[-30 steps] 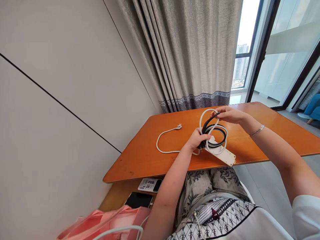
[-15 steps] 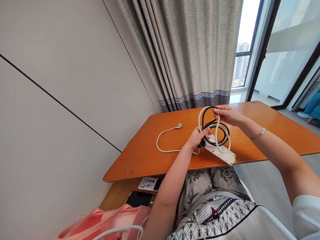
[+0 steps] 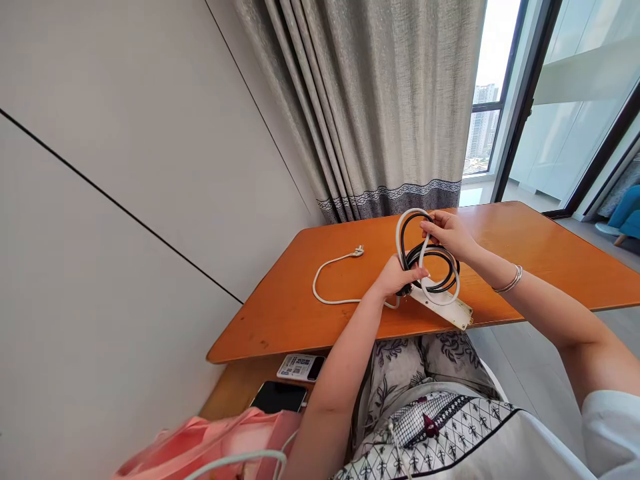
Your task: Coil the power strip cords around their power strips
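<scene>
A white power strip (image 3: 447, 311) lies at the near edge of the orange-brown table, partly under looped cables. My left hand (image 3: 395, 275) is closed around the gathered black cable (image 3: 434, 249) and white cable (image 3: 400, 230) at the strip's left end. My right hand (image 3: 447, 233) pinches the upper part of the loops, where black and white cable meet at the fingertips. White cable also runs left over the tabletop in a curve to a plug (image 3: 358, 251). The exact grip under my left fingers is hidden.
The wooden table (image 3: 280, 287) reaches to the curtain (image 3: 400, 133). On a lower surface at left lie a dark phone (image 3: 278, 398) and a white box or card (image 3: 295, 367), beside a pink bag (image 3: 200, 447). A glass door stands at right.
My right hand has moved slightly left and down, bringing the white cable's loop closer to my left hand. My left thumb now reaches farther right across the cables.
</scene>
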Demonstrator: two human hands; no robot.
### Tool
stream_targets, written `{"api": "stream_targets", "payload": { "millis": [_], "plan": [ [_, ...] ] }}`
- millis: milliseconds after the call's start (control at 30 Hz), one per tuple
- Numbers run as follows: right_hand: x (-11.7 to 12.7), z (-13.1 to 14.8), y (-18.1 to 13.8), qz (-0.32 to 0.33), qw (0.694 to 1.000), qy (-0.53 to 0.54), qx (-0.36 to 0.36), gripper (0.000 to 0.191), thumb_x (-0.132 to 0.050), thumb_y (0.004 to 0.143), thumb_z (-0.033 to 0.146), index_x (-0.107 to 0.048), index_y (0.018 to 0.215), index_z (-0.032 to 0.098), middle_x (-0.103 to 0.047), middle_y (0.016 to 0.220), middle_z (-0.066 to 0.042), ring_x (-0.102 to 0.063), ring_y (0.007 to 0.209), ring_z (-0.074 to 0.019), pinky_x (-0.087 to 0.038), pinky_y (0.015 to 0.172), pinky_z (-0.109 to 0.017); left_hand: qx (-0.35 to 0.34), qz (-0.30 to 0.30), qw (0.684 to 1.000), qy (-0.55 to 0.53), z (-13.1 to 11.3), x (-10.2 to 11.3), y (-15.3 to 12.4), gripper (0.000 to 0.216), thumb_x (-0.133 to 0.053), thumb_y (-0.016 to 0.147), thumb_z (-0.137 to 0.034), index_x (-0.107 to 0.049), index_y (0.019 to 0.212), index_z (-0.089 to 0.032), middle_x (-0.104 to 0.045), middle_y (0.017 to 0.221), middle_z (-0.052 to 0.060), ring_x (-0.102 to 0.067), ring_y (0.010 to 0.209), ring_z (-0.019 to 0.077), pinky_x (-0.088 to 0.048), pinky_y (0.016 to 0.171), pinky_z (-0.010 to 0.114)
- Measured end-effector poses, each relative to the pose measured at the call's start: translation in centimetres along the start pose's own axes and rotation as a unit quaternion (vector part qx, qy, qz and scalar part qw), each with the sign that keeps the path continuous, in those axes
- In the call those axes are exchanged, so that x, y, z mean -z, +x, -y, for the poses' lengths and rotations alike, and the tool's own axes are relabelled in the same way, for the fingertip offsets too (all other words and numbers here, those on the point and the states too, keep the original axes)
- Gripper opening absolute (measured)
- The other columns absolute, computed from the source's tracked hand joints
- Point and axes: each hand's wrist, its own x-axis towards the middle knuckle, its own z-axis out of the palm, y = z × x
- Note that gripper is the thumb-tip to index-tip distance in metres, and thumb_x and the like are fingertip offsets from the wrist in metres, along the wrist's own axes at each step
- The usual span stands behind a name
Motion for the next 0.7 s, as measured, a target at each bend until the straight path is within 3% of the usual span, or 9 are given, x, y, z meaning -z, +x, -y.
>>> {"api": "stream_targets", "payload": {
  "millis": [167, 300, 433, 700],
  "plan": [
    [0.3, 0.3, 0.4, 0.007, 0.999, 0.036, -0.026, 0.039, -0.082, 0.066, 0.049, -0.057, 0.07, 0.018, -0.061, 0.063, 0.002, -0.043, 0.049, -0.0057, -0.032, 0.045, -0.021, 0.008, 0.003, 0.999, 0.034, -0.4, -0.2, -0.1, 0.039, -0.08, 0.06, -0.045, -0.055, 0.069, -0.016, -0.048, 0.061, -0.005, -0.043, 0.059, 0.0093, -0.035, 0.058, 0.024],
    [0.9, 0.9, 0.7, 0.063, 0.987, 0.112, -0.095, 0.044, -0.087, 0.059, 0.047, -0.054, 0.066, 0.018, -0.058, 0.06, 0.002, -0.041, 0.05, -0.0057, -0.028, 0.044, -0.02, 0.009, 0.002, 1.0, 0.03, -0.5, -0.4, -0.1, 0.034, -0.076, 0.06, -0.042, -0.054, 0.069, -0.017, -0.049, 0.06, -0.005, -0.043, 0.058, 0.009, -0.036, 0.056, 0.023],
    [1.2, 1.1, 1.0, 0.09, 0.987, 0.109, -0.077, 0.051, -0.085, 0.061, 0.057, -0.051, 0.063, 0.018, -0.051, 0.053, 0.003, -0.039, 0.049, -0.0063, -0.023, 0.043, -0.021, 0.014, 0.011, 0.999, 0.039, -0.6, -0.5, -0.1, 0.033, -0.075, 0.059, -0.042, -0.053, 0.065, -0.017, -0.048, 0.059, -0.005, -0.041, 0.056, 0.0088, -0.035, 0.054, 0.023],
    [1.1, -0.6, 1.1, -0.014, 0.997, 0.065, -0.049, 0.061, -0.082, 0.055, 0.071, -0.053, 0.064, 0.018, -0.049, 0.055, 0.005, -0.035, 0.048, -0.0051, -0.018, 0.043, -0.022, 0.017, 0.021, 0.999, 0.03, -0.1, -0.2, 0.1, 0.036, -0.078, 0.06, -0.043, -0.054, 0.066, -0.016, -0.049, 0.06, -0.004, -0.042, 0.056, 0.009, -0.036, 0.054, 0.023]
  ]
}}
